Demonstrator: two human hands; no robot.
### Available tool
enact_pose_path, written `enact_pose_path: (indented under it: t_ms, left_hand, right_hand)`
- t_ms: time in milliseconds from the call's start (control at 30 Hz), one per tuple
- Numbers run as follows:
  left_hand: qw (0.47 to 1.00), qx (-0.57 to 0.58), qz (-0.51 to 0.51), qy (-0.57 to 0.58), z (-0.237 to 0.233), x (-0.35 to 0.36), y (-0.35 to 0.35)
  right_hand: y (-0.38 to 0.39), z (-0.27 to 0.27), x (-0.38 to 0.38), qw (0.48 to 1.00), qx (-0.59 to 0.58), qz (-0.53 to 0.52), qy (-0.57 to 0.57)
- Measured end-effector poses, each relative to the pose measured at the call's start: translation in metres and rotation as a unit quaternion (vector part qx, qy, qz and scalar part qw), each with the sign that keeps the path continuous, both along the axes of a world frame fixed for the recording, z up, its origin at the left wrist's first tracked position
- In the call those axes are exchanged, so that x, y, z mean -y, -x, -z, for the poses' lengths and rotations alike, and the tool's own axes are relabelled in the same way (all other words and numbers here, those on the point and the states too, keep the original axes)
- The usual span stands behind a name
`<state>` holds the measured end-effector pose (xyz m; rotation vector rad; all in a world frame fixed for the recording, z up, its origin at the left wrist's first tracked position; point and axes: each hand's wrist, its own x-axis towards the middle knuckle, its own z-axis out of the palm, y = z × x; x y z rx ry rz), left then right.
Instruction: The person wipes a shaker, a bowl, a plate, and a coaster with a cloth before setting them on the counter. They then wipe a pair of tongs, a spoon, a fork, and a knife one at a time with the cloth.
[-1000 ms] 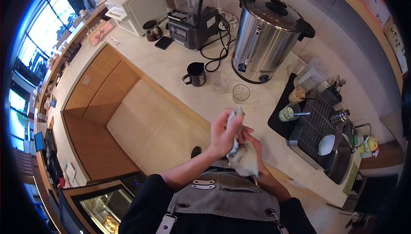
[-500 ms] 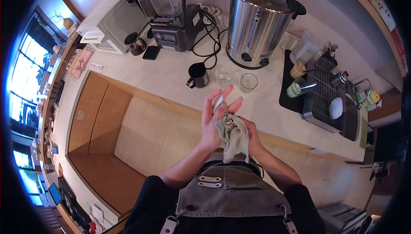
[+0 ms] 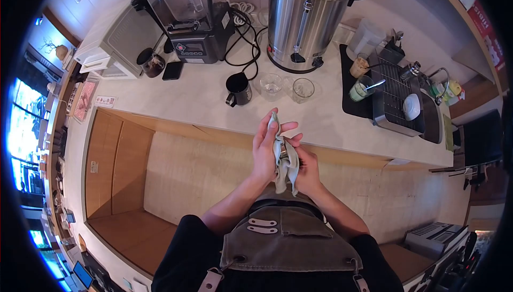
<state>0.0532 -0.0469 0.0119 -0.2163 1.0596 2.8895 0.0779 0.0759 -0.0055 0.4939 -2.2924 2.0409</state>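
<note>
A pale grey-green cloth (image 3: pixel 287 170) is bunched between my two hands in front of the apron. My left hand (image 3: pixel 263 156) holds its upper left side, the thumb pressed on the fabric and some fingers stretched out. On the other side, my right hand (image 3: pixel 307 172) is closed on the cloth with bent fingers. A small shiny metal piece (image 3: pixel 284 146) shows among the folds; its kind cannot be made out. Beyond my hands, a black mug (image 3: pixel 238 90) and two clear glasses, a left one (image 3: pixel 271 84) and a right one (image 3: pixel 303 90), stand on the counter.
A steel urn (image 3: pixel 299 25) and a blender (image 3: pixel 197 41) with loose black cables stand behind. At right are a drink glass with a spoon (image 3: pixel 361 90), a drying rack (image 3: pixel 398 86) and the sink (image 3: pixel 434 115). The counter edge (image 3: pixel 235 133) runs before me.
My view has shifted, so the counter things sit further left. The cloth is now folded narrower and turned in my hands, and my right hand shows more beside it.
</note>
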Motion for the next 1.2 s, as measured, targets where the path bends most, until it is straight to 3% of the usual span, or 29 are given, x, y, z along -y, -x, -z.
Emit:
enact_pose_path:
  t_ms: [133, 233, 300, 367, 467, 500, 600, 800, 900, 933, 967, 1000, 1067, 1100, 1200]
  left_hand:
    - [0.999, 0.024, -0.016, -0.029, 0.009, -0.003, 0.006]
    - [0.998, 0.040, -0.013, 0.056, 0.018, -0.009, 0.007]
    - [0.924, -0.089, -0.139, 0.344, 0.063, -0.003, 0.004]
    - [0.813, -0.142, -0.249, 0.507, 0.069, 0.005, -0.001]
    - [0.924, -0.045, -0.005, 0.379, 0.044, 0.023, -0.024]
    - [0.946, -0.005, 0.127, 0.299, 0.035, 0.030, -0.026]
    - [0.933, -0.028, 0.200, 0.299, 0.021, 0.026, -0.029]
    - [0.915, -0.089, 0.203, 0.336, 0.020, 0.021, -0.023]
    - [0.875, -0.200, 0.182, 0.402, 0.012, 0.014, -0.017]
    - [0.859, -0.233, 0.170, 0.423, 0.015, 0.010, -0.014]
    - [0.842, -0.266, 0.157, 0.443, 0.022, 0.006, -0.009]
    - [0.823, -0.299, 0.144, 0.462, 0.028, 0.002, -0.005]
    - [0.826, -0.276, 0.169, 0.461, 0.036, -0.006, 0.002]
    - [0.827, -0.266, 0.181, 0.460, 0.040, -0.011, 0.006]
    - [0.918, -0.155, 0.100, 0.351, 0.065, -0.030, 0.021]
  right_hand:
    - [-0.008, 0.014, 0.000, 0.986, 0.111, 0.006, 0.125]
    - [-0.018, 0.024, -0.008, 0.964, 0.167, -0.004, 0.208]
    - [-0.025, 0.026, -0.012, 0.969, 0.155, 0.013, 0.194]
    - [-0.029, 0.031, -0.023, 0.979, 0.139, 0.034, 0.146]
    - [-0.026, 0.040, -0.042, 0.998, 0.056, 0.035, 0.014]
    - [-0.023, 0.023, -0.041, 0.999, 0.030, 0.028, -0.023]
    - [-0.020, 0.016, -0.039, 0.997, 0.000, 0.021, -0.070]
    - [-0.018, 0.015, -0.043, 0.998, 0.063, 0.009, 0.016]
    - [-0.014, 0.037, -0.057, 0.986, 0.134, -0.006, 0.095]
    - [-0.015, 0.044, -0.062, 0.979, 0.166, -0.010, 0.121]
    - [-0.018, 0.051, -0.066, 0.940, 0.271, 0.005, 0.207]
    - [-0.020, 0.056, -0.068, 0.920, 0.286, 0.007, 0.269]
    - [-0.022, 0.067, -0.074, 0.867, 0.311, 0.011, 0.388]
    - [-0.023, 0.075, -0.078, 0.870, 0.294, 0.047, 0.394]
    - [-0.026, 0.084, -0.091, 0.874, 0.234, 0.138, 0.404]
